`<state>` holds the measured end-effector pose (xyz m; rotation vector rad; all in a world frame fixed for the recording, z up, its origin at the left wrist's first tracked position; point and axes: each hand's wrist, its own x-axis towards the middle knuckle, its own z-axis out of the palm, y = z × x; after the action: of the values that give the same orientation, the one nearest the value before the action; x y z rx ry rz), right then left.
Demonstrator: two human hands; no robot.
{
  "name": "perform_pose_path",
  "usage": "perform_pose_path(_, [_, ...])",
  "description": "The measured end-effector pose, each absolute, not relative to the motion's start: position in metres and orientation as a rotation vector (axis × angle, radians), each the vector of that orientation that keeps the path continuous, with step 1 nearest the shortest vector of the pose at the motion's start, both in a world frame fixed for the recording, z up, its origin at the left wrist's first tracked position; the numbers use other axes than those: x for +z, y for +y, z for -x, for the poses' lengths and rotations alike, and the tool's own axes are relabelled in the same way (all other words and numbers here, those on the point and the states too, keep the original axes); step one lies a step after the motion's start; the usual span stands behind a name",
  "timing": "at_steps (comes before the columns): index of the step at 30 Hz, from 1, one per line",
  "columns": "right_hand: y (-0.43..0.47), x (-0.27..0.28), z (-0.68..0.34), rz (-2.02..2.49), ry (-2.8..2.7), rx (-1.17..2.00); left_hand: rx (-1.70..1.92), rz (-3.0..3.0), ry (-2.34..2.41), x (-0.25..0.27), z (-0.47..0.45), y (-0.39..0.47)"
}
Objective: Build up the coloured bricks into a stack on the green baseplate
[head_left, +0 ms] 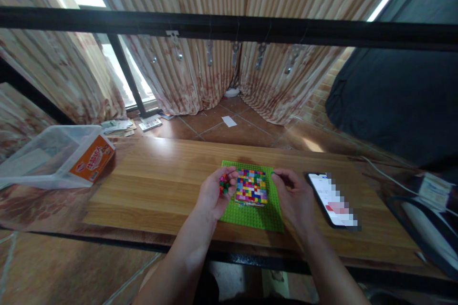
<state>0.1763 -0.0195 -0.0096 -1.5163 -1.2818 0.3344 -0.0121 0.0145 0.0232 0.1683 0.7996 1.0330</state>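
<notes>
A multicoloured block of small toy bricks (251,187) stands on a green studded baseplate (250,221) on the wooden board. Just left of the block is my left hand (216,190), its palm cupped around several loose toy bricks (224,184), red, pink and green. My right hand (294,195) is at the right edge of the baseplate, apart from the block. Its thumb and forefinger pinch a small green brick (273,173), mostly covered by the fingertips.
A phone (332,200) with a lit screen lies right of my right hand. At the far left sits a clear plastic bin (71,152) with an orange label. A black metal bar (229,26) crosses above the board, and a white cable (390,178) runs along the right.
</notes>
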Motion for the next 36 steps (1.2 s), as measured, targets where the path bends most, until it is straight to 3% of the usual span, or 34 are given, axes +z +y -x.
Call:
perform_pose_path(20, [-0.006,-0.034,-0.170,1.519,-1.385,0.416,1.042,-0.167,0.844,0.021,0.012,0.016])
perform_pose_path(36, [0.006,-0.044,-0.166,1.235,-0.675,1.095,1.023,-0.177,0.843,0.017,0.011,0.017])
